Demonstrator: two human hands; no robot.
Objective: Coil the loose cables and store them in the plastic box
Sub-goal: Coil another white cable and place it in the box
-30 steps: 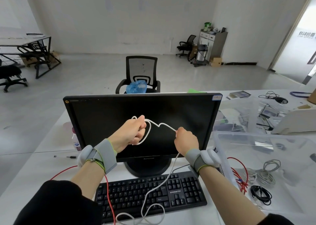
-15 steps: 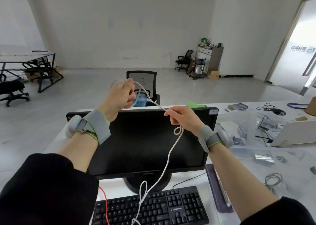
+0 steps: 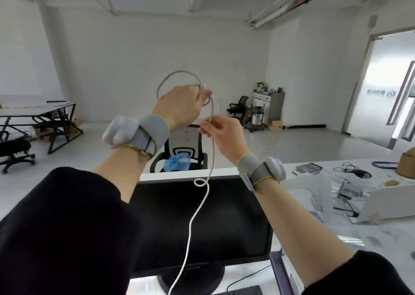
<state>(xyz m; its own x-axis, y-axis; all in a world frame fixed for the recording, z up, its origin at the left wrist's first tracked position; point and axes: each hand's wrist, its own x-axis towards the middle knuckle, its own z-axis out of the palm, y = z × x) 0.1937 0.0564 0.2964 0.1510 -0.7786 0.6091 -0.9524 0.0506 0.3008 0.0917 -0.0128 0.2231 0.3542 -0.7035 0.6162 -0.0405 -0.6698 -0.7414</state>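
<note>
White cable (image 3: 203, 207) hangs slack from both hands down in front of the monitor (image 3: 202, 223), one small kink loop just below the right wrist, tail running off the bottom edge. Both hands are up much higher than a second ago, when they worked low in front of the screen; now they sit above the monitor's top edge, and the view has tilted up with them, so the keyboard and the box are out of frame. Right hand (image 3: 221, 133) pinches the cable just under the left hand, fingers curled on it, feeding the next turn. Left hand (image 3: 179, 109) is clenched round the gathered turns; one loop stands up above its knuckles, bigger than before.

Meaning, as a guess: coiling is under way but early, since most of the length is uncoiled below the hands. The kink looks likely to snag the next wrap. Storing is not yet done; I cannot tell where the box is from here.

Counts: one cable in hand, one clear loop above the left hand (turns inside the fist cannot be counted), one kink, two wrist bands, one monitor. Right of the right hand, a desk (image 3: 381, 238) has one dark cable (image 3: 352, 171) loose on it. Beyond the hands, one chair (image 3: 179, 157) with a blue bag on its seat.
</note>
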